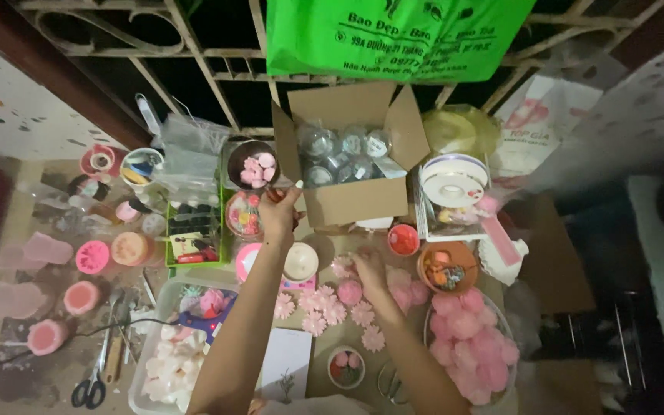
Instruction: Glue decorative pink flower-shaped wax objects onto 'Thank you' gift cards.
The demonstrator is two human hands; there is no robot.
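reaching to twelve o'clock, the left hand (280, 211) pinched something unclear by the dark bowl (253, 164); the right hand (369, 270) rested, fingers curled, on pink flower pieces (350, 293) at centre, seemingly light, brittle, best lifted by their edges.

Head camera looks steeply down, near the table (332, 253)

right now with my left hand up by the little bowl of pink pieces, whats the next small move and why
Probably lower the left hand so its fingers reach into the dark bowl and pinch one pink piece. That hand hovers at the bowl's rim, seemingly empty, while the right hand rests on the pink flowers laid out below.
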